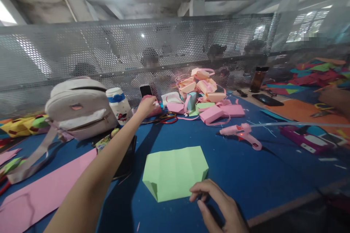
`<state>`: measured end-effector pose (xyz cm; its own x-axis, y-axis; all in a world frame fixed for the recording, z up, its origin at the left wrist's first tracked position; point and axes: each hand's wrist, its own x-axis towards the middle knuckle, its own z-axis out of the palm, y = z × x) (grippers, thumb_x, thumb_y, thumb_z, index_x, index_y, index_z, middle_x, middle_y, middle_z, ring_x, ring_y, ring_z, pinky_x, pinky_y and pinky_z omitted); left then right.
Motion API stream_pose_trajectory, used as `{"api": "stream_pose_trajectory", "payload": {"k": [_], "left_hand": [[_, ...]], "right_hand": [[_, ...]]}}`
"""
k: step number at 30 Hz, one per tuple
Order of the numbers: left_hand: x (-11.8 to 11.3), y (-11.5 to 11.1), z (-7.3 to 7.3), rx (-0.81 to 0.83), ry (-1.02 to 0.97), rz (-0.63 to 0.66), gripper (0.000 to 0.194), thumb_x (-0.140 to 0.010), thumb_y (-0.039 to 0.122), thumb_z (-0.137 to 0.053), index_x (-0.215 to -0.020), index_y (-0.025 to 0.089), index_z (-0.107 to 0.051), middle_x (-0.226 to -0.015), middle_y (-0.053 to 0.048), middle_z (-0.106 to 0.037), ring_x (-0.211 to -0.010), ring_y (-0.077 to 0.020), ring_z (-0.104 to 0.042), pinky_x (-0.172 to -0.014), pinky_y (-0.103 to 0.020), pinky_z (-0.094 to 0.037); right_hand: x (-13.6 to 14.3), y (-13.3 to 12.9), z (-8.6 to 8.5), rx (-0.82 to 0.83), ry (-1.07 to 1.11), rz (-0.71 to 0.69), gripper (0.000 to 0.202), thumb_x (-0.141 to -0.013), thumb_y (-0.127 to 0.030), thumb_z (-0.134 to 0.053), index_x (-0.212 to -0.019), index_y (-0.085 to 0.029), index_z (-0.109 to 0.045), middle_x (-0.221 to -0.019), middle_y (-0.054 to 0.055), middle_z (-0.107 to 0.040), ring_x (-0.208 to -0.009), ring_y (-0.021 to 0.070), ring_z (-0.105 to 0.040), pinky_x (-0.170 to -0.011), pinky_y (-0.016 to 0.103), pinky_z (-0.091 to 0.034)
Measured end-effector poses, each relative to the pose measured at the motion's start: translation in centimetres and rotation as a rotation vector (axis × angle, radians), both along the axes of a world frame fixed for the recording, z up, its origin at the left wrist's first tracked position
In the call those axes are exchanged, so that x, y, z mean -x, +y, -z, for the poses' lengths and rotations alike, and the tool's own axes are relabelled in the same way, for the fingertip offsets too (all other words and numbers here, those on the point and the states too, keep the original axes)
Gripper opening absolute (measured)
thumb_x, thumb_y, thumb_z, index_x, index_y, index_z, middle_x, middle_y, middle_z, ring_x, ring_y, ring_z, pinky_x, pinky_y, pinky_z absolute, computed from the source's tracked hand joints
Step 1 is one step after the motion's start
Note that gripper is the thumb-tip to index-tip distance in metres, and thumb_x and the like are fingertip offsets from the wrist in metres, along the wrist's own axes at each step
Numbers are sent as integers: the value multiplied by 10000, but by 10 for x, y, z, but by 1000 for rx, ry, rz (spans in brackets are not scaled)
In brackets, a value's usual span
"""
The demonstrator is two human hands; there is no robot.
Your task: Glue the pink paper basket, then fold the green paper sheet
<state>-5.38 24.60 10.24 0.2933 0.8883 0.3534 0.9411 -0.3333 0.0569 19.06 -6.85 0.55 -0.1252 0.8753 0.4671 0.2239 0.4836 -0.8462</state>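
My left hand (pixel 148 106) reaches far forward to a pinkish-red item (pixel 155 111) in front of an upright phone (pixel 146 90). Its fingers are bunched, and what they grip is too small and hidden to name. A sheet of light green paper (pixel 176 173) lies on the blue table, creased with parallel folds, its side corners folded up. Beside its lower right edge is my right hand (pixel 221 204), fingers loosely bent and apart, holding nothing. Scissors (pixel 168 118) with red and yellow handles rest just right of my left hand.
Pink paper (pixel 51 189), a white backpack (pixel 79 109) and a bottle (pixel 119 105) stand left. Folded paper bags (pixel 205 89) are piled at the back. A pink glue gun (pixel 243 133) lies right, its light on. At far right a person's hand (pixel 335 100) is near scissors.
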Motion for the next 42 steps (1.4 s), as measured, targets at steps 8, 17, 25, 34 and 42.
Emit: {"api": "stream_pose_trajectory", "payload": {"k": [8,17,25,34,42], "left_hand": [[-1,-111,-13,64,-165,271,222,-1009,309,-489,-1038,152,-643,-955,-44,-680,-904,-199,-650,-847,-359,-515],[32,-236,31,617,-350,446,210,-953,375,-575,-1080,212,-613,-1073,-36,-673,-987,-188,-623,-870,-271,-470],[23,-233,56,644,-392,424,230,-971,340,-502,-817,189,-582,-832,-6,-619,-774,-161,-574,-726,-259,-423],[11,-244,81,324,-172,354,132,-983,245,-468,-861,207,-502,-805,-3,-571,-730,-184,-511,-653,-289,-380],[11,-255,96,-193,-36,558,391,-1048,171,-275,-967,188,-658,-872,-50,-686,-747,-183,-582,-701,-337,-459]], "right_hand": [[-39,10,-3,-127,-196,-1,201,-976,-193,-437,-1101,-271,-574,-1012,34,-644,-928,168,-634,-784,254,-510],[-67,54,-42,-86,-718,-198,172,-1004,-262,-483,-1149,-222,-567,-1152,63,-632,-1098,218,-575,-938,376,-461],[-44,85,-42,-117,-1033,-366,175,-1016,-262,-480,-872,-186,-544,-906,38,-618,-859,207,-560,-759,326,-442],[-37,99,-17,-324,-1162,-367,87,-933,-246,-594,-906,-174,-553,-920,59,-614,-824,235,-528,-723,357,-390],[-40,102,-13,-177,-929,-420,142,-907,-198,-551,-1049,-198,-557,-988,53,-612,-859,219,-523,-748,349,-398]]}}
